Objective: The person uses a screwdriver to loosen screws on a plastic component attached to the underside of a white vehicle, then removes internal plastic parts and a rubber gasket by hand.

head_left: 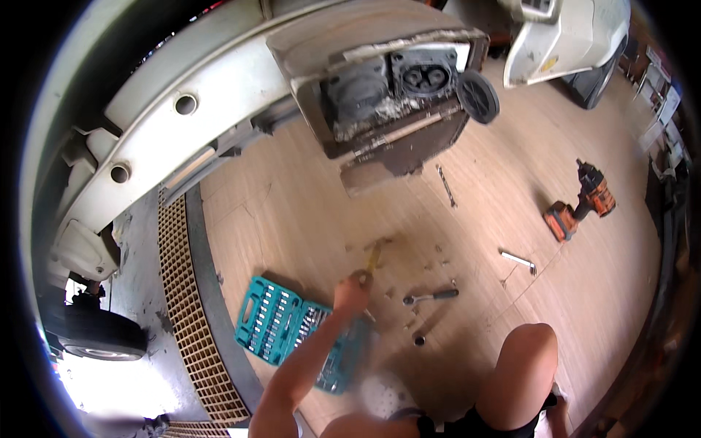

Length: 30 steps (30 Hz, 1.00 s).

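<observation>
My left hand (353, 292) is closed around the handle of what looks like a hammer (374, 257) with a yellow shaft. Its head is blurred and points away from me, just above the floor. Under my left forearm lies an opened teal socket set case (270, 319) with rows of sockets and bits. To the right of the hand a ratchet wrench (432, 297) rests on the floor, with a dark round socket (419, 341) nearer to me. Small brownish fragments (439, 249) are scattered around. I cannot make out my right hand in this view.
An orange and black cordless impact driver (577, 204) stands at the right, near a silver wrench (518, 260). A thin metal bar (446, 185) lies farther off. Ahead hangs a light housing (394, 87) on a white vehicle bumper (226, 87). A floor grating (191, 306) runs along the left.
</observation>
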### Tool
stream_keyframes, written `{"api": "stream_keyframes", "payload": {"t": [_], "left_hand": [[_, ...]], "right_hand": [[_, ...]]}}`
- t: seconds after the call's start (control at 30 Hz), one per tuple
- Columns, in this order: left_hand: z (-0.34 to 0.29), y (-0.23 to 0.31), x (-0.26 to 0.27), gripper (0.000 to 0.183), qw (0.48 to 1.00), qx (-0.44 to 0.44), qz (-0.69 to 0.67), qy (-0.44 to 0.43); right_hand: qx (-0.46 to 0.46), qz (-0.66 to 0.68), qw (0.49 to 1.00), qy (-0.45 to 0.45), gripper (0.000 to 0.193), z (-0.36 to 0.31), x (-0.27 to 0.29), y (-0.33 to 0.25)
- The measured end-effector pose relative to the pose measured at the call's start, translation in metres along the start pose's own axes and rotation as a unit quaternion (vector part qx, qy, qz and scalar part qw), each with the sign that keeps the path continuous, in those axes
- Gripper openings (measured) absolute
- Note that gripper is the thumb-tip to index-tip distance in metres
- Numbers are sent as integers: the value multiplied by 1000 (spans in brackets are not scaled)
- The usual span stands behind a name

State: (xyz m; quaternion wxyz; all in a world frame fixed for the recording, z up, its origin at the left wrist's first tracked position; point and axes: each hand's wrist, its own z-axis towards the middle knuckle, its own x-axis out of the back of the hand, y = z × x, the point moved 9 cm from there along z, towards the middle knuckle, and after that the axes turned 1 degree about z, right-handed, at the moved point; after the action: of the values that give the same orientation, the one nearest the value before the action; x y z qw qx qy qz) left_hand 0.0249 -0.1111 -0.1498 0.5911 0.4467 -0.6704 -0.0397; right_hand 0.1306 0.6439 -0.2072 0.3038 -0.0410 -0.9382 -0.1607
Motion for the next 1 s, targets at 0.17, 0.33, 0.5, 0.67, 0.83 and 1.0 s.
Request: {"api": "stream_keyframes", "payload": {"t": [0.17, 0.33, 0.5, 0.67, 0.83, 1.0], "left_hand": [[10, 20, -20, 30, 997, -71, -8, 8], [10, 38, -27, 36, 992, -127, 15, -10], [0, 39, -29, 37, 990, -138, 24, -4], [-40, 62, -21, 32, 981, -192, -31, -16], [-67, 84, -14, 29, 979, -181, -69, -70], [-84, 123, 17, 33, 962, -189, -171, -99]], "right_hand": [[-45, 252, 961, 104, 33, 3, 55, -16], [84, 332, 914, 217, 31, -6, 155, -107], [226, 355, 861, 285, 29, -40, 247, -192], [311, 354, 832, 294, 27, -64, 299, -247], [339, 335, 831, 286, 26, -74, 321, -273], [338, 323, 842, 268, 24, -76, 328, -274]]}}
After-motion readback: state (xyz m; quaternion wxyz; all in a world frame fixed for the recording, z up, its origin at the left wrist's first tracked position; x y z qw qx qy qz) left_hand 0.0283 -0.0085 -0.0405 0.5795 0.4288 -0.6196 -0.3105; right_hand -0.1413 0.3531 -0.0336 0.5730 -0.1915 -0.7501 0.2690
